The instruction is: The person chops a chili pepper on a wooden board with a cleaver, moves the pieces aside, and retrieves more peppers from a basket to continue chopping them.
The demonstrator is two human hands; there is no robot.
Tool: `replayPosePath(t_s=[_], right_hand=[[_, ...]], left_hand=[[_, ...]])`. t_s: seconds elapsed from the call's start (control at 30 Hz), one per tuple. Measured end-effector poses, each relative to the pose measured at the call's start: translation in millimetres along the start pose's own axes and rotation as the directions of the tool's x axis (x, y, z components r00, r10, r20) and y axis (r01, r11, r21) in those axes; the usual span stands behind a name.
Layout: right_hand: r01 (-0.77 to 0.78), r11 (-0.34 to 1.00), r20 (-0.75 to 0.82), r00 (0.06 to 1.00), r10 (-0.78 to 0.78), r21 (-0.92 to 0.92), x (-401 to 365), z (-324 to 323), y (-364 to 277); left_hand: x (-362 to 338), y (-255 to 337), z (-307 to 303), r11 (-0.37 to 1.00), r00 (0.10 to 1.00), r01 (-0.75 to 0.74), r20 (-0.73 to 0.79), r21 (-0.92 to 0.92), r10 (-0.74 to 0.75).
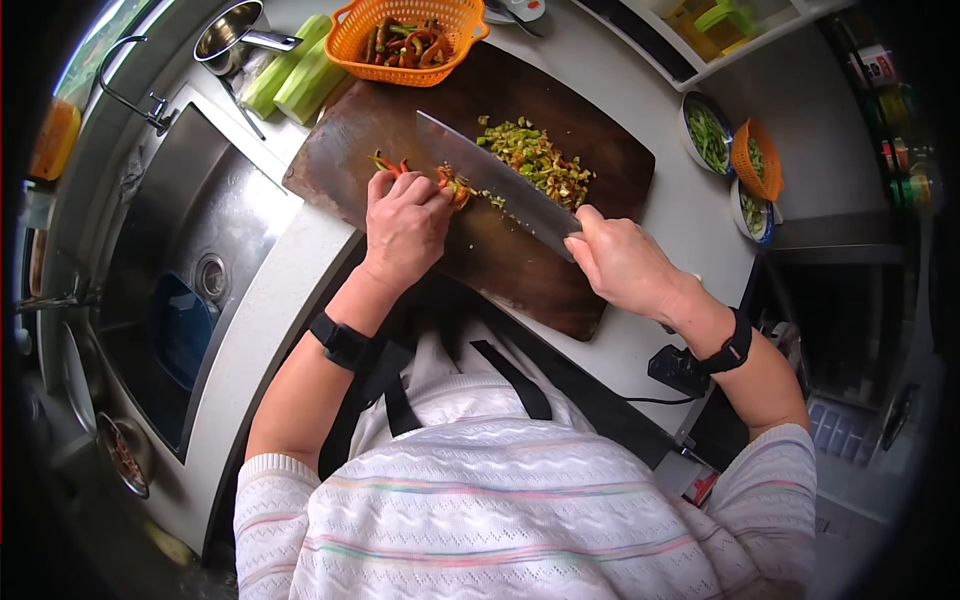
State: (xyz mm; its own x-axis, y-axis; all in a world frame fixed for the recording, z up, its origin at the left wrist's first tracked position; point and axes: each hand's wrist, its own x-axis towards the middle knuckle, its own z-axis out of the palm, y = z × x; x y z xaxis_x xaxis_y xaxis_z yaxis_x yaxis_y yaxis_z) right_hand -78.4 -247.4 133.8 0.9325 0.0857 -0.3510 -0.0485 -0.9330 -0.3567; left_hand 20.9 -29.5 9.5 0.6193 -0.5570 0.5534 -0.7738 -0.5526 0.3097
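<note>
My left hand (408, 225) is closed, fingers curled, over a small bunch of red and orange chili peppers (455, 188) on the dark wooden cutting board (480, 268). Pepper tips poke out past the fingers. Wrapped round its handle, my right hand (628, 262) holds a cleaver (505, 182). The wide blade lies slantwise across the board, its far part close to the cut end of the bunch. Beyond the blade is a pile of chopped green and red peppers (540, 165), with small bits scattered on the near side.
An orange basket (410, 74) of whole peppers stands at the board's far edge, beside long pale-green vegetables (312, 85) and a saucepan (228, 38). Left is a steel sink (240, 205) with a blue basin (183, 328). Bowls of cut greens (708, 138) sit at right.
</note>
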Motion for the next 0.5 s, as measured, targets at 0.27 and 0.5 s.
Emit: replayPosePath(t_s=[0.27, 0.5], right_hand=[[0.024, 0.999, -0.045, 0.999, -0.025, -0.024, 20.7, 34.0, 7.4], [0.000, 0.999, -0.029, 1.000, 0.001, 0.045, 6.8, 16.0, 5.1]], left_hand=[[2.4, 0.4, 0.6, 1.000, 0.999, 0.004, -0.036, 0.003, -0.004], [-1.8, 1.0, 0.2, 1.000, 1.000, 0.010, -0.012, -0.010, -0.010]])
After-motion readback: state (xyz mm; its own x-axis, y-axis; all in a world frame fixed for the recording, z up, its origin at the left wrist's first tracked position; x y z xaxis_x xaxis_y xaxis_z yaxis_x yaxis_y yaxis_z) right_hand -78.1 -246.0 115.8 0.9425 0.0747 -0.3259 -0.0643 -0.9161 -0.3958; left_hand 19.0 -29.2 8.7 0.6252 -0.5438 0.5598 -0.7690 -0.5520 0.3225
